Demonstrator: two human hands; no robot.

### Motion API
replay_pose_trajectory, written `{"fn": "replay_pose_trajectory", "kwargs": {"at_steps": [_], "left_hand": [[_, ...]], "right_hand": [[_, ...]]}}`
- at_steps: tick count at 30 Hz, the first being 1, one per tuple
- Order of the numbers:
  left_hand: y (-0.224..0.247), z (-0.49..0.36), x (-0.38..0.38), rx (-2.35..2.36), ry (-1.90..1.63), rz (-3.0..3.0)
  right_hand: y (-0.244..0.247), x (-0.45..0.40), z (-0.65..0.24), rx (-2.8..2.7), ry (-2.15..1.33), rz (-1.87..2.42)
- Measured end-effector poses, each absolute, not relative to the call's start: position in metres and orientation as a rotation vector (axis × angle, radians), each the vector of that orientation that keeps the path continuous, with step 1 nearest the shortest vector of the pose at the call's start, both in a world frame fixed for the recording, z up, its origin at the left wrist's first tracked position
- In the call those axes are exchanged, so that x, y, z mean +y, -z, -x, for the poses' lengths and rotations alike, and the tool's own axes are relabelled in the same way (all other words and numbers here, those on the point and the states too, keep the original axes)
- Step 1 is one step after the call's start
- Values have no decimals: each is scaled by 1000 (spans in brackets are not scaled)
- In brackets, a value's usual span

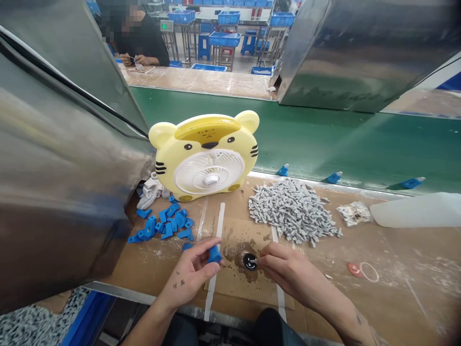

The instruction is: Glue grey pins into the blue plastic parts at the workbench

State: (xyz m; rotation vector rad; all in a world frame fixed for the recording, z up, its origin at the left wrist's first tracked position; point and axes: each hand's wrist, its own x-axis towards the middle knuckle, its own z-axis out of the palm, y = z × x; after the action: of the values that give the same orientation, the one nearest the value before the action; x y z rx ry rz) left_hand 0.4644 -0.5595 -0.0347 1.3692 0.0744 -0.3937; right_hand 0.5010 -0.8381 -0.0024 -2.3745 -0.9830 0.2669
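My left hand is closed around a blue plastic part, left of the cardboard's middle. My right hand pinches a small grey piece whose tip is over or in a small round dish of dark liquid. Wet spots surround the dish on a cardboard sheet taped down with white strips. To the left, loose blue parts lie in a scattered group. A large heap of small grey pieces is beyond my right hand.
A yellow animal-faced fan stands behind the blue parts. Three blue parts stand along the green belt. A white cloth, plastic bag, red disc and metal housings flank the workplace. Across the belt sits a person.
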Motion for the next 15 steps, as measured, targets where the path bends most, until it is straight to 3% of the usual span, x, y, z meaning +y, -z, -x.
{"fn": "replay_pose_trajectory", "kwargs": {"at_steps": [7,15], "left_hand": [[51,-467,-580,143,381,-1101],[31,-471,-574,-107,361,-1793]], "right_hand": [[-10,-835,-502,-1026,-247,2362],[-4,-826,-499,-1135,-286,2387]]}}
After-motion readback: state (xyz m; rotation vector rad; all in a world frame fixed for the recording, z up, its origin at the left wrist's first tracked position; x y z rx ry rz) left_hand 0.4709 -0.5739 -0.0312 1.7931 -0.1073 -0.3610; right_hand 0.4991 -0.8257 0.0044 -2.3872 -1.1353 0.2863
